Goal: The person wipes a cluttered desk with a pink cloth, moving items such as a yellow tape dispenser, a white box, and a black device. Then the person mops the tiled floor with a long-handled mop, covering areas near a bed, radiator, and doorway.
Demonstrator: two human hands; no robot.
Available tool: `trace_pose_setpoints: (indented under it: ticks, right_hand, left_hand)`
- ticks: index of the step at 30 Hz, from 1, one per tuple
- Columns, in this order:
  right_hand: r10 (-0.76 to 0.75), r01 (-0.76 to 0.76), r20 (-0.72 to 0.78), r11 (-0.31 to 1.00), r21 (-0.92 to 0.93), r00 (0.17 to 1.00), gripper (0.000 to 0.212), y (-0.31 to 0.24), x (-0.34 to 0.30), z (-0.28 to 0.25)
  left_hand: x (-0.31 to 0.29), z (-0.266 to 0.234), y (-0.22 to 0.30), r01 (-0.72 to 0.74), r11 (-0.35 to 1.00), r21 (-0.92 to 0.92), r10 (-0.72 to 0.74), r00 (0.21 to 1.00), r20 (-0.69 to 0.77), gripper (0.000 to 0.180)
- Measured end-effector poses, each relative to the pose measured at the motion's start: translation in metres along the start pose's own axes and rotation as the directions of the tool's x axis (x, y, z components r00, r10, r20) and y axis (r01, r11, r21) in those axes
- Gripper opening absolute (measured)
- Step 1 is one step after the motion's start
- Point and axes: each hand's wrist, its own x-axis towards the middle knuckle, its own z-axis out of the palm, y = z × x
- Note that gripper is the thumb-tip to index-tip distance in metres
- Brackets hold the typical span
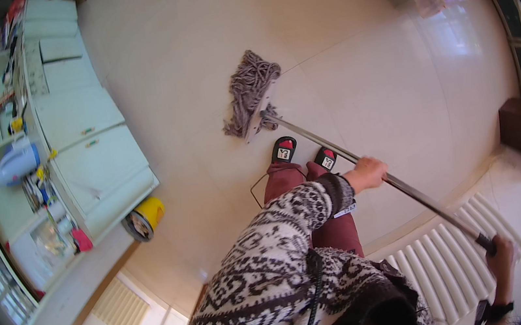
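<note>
Floor (157, 77) (prob. tiled): 1 mop (248, 92); L hand (369, 173), R hand (501, 256) on 1 pole (423, 201).

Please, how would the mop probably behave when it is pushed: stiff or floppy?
The strands would probably flop and trail, since they lie loose and tangled. The pole is likely stiff, as it looks metallic. The floor looks glossy, so sliding may be easy.
</note>
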Motion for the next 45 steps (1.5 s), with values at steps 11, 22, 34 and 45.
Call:
trace_pose_setpoints:
  ticks: [11,22,34,45]
  right_hand:
    - [-0.349,0.421,-0.316,0.885,0.199,0.882,0.007,-0.213,0.138,-0.066]
    - [-0.364,0.460,-0.332,0.841,0.285,0.870,0.007,-0.177,0.112,0.006]
    - [0.096,-0.062,-0.025,0.803,0.592,0.995,0.024,0.014,-0.036,0.157]
    - [0.638,-0.607,0.025,0.719,0.339,0.769,0.020,0.125,-0.295,0.164]
  left_hand:
    - [-0.104,-0.178,-0.161,0.361,0.818,0.447,-0.175,0.897,-0.405,0.017]
    - [-0.038,-0.171,-0.165,0.496,0.702,0.512,-0.245,0.842,-0.480,0.024]
    - [0.122,0.042,-0.012,-0.071,0.794,0.603,0.077,0.997,0.017,0.028]
    - [0.160,0.195,0.234,-0.620,0.774,0.129,0.390,0.628,0.674,0.024]
